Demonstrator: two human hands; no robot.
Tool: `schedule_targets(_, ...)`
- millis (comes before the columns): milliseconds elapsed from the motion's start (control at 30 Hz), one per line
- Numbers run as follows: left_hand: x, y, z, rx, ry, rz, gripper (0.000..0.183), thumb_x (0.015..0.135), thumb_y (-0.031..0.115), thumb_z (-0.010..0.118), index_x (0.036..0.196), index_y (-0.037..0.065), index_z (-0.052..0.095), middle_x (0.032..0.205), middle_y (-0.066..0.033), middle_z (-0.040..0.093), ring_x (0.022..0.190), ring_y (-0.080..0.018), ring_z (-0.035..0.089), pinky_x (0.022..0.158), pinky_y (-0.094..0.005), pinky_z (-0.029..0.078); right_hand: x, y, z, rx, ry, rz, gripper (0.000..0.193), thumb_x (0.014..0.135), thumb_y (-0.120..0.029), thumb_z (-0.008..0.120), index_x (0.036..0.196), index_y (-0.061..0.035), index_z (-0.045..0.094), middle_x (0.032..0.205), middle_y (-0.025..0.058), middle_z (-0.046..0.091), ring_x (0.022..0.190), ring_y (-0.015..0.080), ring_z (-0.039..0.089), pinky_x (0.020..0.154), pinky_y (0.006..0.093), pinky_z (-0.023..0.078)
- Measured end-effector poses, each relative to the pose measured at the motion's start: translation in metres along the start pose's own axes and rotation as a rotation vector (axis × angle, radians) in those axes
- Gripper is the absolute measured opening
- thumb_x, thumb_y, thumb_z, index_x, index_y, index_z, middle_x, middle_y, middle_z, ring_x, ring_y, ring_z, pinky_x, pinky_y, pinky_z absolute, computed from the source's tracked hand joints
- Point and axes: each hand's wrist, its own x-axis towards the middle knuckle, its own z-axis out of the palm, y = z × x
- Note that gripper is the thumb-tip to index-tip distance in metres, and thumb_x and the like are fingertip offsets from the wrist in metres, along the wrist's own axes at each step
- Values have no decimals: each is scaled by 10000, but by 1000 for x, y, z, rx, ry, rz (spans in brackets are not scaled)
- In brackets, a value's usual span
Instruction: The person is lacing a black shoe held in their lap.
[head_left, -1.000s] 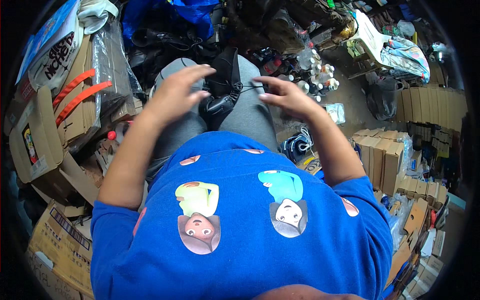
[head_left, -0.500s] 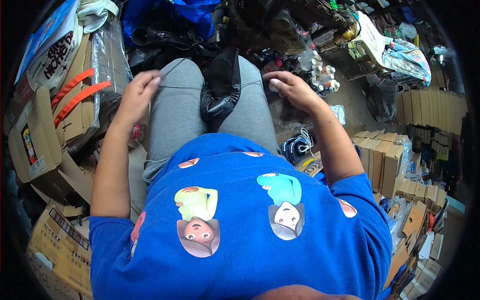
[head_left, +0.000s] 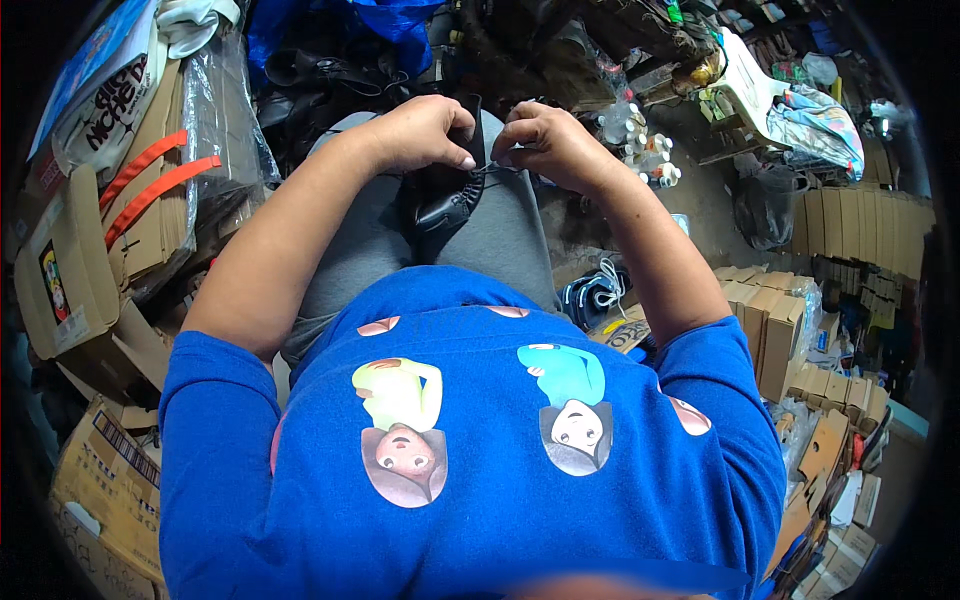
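A black leather shoe [head_left: 442,212] with a row of gathered stitches along its edge is wedged between my knees, its opening side pointing away from me. My left hand [head_left: 425,135] reaches over the left knee to the shoe's upper part. Its fingers are curled and the thumb tip lies at the shoe's edge; what they pinch is too small to make out. Close by on the right, my right hand [head_left: 545,145] is curled with finger and thumb together. A thin dark thread [head_left: 507,168] runs from the shoe's edge beneath its fingers.
Dark shoes or leather pieces [head_left: 320,72] lie beyond my knees beside a blue plastic bag [head_left: 395,30]. Small bottles [head_left: 650,150] stand to the right, near a white chair [head_left: 745,75]. Cardboard boxes [head_left: 70,270] crowd the left, and stacked boxes [head_left: 760,315] the right. A laced navy shoe [head_left: 595,290] rests by my right thigh.
Both hands have come inward from wide apart to meet at the shoe. The thread, stretched out to both sides before, is no longer drawn out. The shoe stays between my knees.
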Motion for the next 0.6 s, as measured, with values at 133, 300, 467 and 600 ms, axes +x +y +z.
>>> schedule_targets(133,1,-1,-2,-198,-96,-84,292,738,157,757,938,-21,641,862,-69,633,834,-165,589,772,-310,456,-3,3,8,171,-30,62,158,722,-20,689,867,-81,695,818,40,582,830,184,603,741,301,487)
schedule_targets(300,-4,-4,-7,-276,-160,-46,358,778,149,705,1084,-26,640,976,-94,675,922,-157,604,874,-292,448,-19,2,29,282,106,179,152,741,-49,706,884,-100,710,833,53,597,787,186,624,712,297,503)
schedule_targets(467,-1,-15,-6,-290,-299,-23,428,801,121,645,1206,-7,598,1119,-119,661,1022,-175,603,958,-284,419,-28,-11,35,189,204,125,201,759,-37,705,918,-156,735,798,43,583,748,176,611,677,289,498)
schedule_targets(600,-1,-16,-4,-316,-316,-10,423,803,82,611,1217,-5,593,1155,-117,648,1076,-178,585,988,-277,394,-30,-14,35,172,204,121,195,757,-52,714,918,-161,737,791,42,579,741,173,607,674,289,496)
